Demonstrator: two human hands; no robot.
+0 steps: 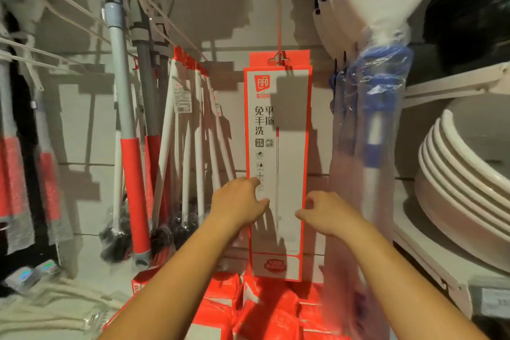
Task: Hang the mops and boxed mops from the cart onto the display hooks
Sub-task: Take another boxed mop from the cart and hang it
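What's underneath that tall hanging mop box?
Below the boxed mop lie stacked orange-red packages. How far the pile reaches back is hidden by the box and both arms.

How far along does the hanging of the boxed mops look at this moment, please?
Done: one boxed mop hangs from the display hook, and a row of white-handled mops hangs to its left. In hand: the left hand and right hand flank the box, seemingly ungripped. What remains is unclear, because the cart is out of view.
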